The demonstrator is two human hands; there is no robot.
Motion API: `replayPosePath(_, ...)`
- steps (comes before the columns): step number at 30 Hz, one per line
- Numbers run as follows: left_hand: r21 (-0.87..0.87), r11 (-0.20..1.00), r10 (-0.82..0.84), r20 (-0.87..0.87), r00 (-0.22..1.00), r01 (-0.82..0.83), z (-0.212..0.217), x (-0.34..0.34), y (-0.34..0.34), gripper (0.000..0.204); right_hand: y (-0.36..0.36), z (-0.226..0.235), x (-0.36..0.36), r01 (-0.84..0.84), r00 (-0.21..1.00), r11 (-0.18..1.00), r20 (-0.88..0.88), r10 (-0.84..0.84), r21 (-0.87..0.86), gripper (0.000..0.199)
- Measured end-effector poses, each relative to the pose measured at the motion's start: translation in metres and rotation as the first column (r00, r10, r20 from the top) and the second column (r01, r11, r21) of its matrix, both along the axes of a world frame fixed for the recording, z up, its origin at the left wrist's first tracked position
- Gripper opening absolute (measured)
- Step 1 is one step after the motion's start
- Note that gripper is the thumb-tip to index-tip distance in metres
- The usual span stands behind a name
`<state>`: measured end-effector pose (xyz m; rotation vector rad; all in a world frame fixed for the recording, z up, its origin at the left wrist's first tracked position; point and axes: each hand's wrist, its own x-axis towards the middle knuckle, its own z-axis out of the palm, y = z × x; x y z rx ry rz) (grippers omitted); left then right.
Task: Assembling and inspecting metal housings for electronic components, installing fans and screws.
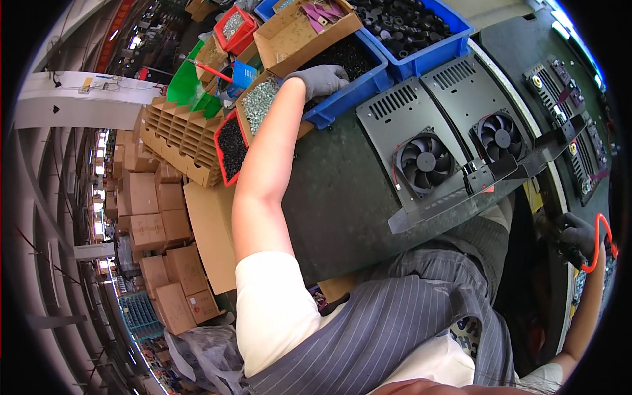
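My left hand (322, 80), in a grey glove, reaches over the near edge of a blue bin (382, 82) of small black parts. Its fingers are bent together, and whatever they hold is hidden. Far to the right, my gloved right hand (577, 236) is closed around a dark tool (571, 253) with a red coiled hose (596, 245). Between the hands lie two grey metal panels, each carrying a black fan: one fan (425, 162) on the nearer panel (394, 108), another (500, 134) on the farther panel (451, 78).
Beside my left forearm stand a box of silvery screws (261, 102), a red bin of black screws (232, 146) and a cardboard divider (181, 141). A blue bin of black caps (408, 29) is at the back. Circuit boards (559, 92) lie at far right.
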<state>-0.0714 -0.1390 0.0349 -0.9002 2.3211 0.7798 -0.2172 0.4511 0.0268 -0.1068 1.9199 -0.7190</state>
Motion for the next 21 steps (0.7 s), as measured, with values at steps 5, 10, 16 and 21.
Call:
replayPosePath(5,0.139,0.977,0.195,-0.259,0.946,-0.163,-0.006,0.015,-0.006,0.027,-0.035,0.009,0.010,-0.109,0.993,0.974,0.060,0.099,0.199,0.053)
replayPosePath(10,0.806,0.540,0.681,-0.247,0.690,-0.244,-0.006,0.034,-0.024,0.033,-0.049,-0.006,0.008,-0.249,0.966,0.921,0.007,0.259,0.301,0.057)
replayPosePath(16,0.978,0.180,0.838,-0.096,0.537,-0.107,-0.003,0.037,-0.025,0.024,-0.042,-0.003,0.011,-0.130,0.990,0.949,0.089,0.109,0.288,0.049)
replayPosePath(21,0.997,0.053,0.919,-0.068,0.388,0.050,-0.007,0.037,-0.016,0.022,-0.023,-0.017,0.004,-0.019,0.990,0.999,0.138,0.014,0.035,0.050)
